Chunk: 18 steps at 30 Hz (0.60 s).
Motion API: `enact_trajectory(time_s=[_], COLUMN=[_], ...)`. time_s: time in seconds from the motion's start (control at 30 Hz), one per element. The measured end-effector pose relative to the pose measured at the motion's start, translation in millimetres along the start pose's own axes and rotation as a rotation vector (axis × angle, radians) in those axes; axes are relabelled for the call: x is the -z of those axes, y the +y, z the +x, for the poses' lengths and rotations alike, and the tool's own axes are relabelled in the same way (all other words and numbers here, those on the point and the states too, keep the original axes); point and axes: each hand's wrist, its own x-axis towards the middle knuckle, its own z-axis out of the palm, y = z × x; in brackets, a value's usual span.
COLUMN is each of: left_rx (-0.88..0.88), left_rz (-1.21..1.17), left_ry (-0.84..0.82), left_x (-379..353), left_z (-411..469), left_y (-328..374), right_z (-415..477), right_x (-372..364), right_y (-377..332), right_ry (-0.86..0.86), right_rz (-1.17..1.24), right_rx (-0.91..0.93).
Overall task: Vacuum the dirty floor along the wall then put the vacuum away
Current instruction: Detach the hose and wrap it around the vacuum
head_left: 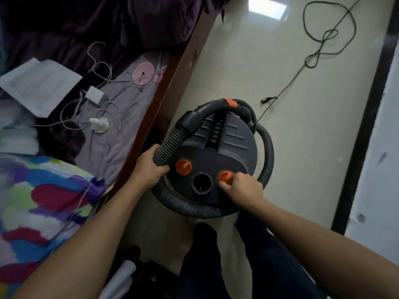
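Left hand (151, 169) curls its fingers round the hose (170, 145); right hand (244, 188) pinches an orange knob (223, 176) on the vacuum (216, 154); print on the paper (41, 85) unreadable.

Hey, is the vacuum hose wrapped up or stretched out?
Wrapped up: the hose loops round the vacuum, the left hand gripping it at the side, the right hand pinching an orange knob.
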Motion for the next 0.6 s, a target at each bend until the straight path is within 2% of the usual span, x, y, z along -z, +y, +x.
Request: enact_trajectory(time_s=[0.2,0.3,0.4,0.5,0.6], left_rx=[-0.072,-0.093,-0.121,-0.133,-0.137], left_rz=[-0.016,-0.008,0.006,-0.014,-0.022], left_ry=[-0.041,-0.045,-0.027,-0.008,-0.016], left_x=[3,8,17,25,25], left_z=[9,10,7,4,1], left_y=[-8,-17,-25,-32,-36], right_z=[-1,1,13,24,28], right_x=[5,8,5,-5,-15], right_y=[-9,-37,-76,-99,-106], right_ry=[0.160,0.174,0.062,-0.023,-0.021], right_rz=[-0.219,-0.092,0.155,0.163,0.165], right_rx=[0.150,0.215,0.114,0.051,-0.003])
